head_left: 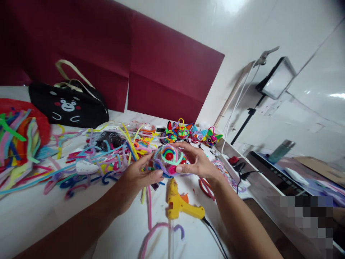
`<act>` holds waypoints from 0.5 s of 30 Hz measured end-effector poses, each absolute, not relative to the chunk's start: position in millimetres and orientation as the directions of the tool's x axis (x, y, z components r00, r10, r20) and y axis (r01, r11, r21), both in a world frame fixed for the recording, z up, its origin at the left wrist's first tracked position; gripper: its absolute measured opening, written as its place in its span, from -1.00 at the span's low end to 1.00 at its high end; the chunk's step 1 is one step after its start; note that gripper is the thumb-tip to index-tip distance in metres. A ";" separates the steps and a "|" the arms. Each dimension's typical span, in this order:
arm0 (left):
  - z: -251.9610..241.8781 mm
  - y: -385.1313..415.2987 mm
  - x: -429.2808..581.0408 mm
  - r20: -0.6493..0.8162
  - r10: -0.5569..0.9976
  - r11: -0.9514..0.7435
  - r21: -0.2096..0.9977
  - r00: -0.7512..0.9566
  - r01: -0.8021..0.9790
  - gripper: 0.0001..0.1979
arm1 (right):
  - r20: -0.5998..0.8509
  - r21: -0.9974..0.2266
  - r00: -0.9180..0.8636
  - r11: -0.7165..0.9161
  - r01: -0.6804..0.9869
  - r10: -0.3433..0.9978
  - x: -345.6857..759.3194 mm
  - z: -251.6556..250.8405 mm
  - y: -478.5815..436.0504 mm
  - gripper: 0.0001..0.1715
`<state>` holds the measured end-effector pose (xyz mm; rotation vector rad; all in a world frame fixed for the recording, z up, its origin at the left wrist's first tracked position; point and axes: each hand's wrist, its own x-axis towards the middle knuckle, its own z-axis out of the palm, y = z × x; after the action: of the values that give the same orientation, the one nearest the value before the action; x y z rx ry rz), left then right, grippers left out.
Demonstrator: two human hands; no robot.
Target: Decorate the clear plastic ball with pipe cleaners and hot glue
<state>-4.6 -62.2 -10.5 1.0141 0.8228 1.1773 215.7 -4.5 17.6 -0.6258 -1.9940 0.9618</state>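
A clear round ball decorated with coiled pipe cleaners (169, 157) is held between both my hands above the white table. My left hand (144, 171) grips its left side, thumb at the lower edge. On the opposite side, my right hand (195, 160) has its thumb pressed near a pink coil and its fingers over the top. Just below the ball lies a yellow hot glue gun (176, 203) with a clear glue stick in its back end. Pink pipe cleaners (149, 212) lie left of the gun.
Several finished pipe-cleaner figures (183, 133) stand at the back. Loose pipe cleaners (91, 158) cover the left side, by a red bag of more (44, 126) and a black tote bag (70, 108). A power strip (234, 162), lamp (277, 79) and bottle (281, 151) are at right.
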 end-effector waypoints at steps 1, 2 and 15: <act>-11.5 -61.6 -4.6 0.007 0.978 0.066 0.939 0.210 -0.338 -0.32 | 0.453 -0.809 -0.545 0.582 0.081 0.705 215.6 17.6 -4.4 -0.23; -12.4 -61.0 -4.6 0.015 0.977 0.060 0.939 0.214 -0.340 -0.36 | 0.450 -0.811 -0.547 0.580 0.079 0.705 215.4 17.5 -4.4 -0.23; -20.3 -58.5 -4.2 0.038 0.959 0.046 0.957 0.280 -0.285 -0.47 | 0.446 -0.787 -0.582 0.608 0.108 0.680 217.7 16.4 -2.7 -0.24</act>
<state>-4.2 -58.5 -20.3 1.1129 0.7910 1.1197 217.7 -2.7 16.4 -0.6204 -2.0588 0.9409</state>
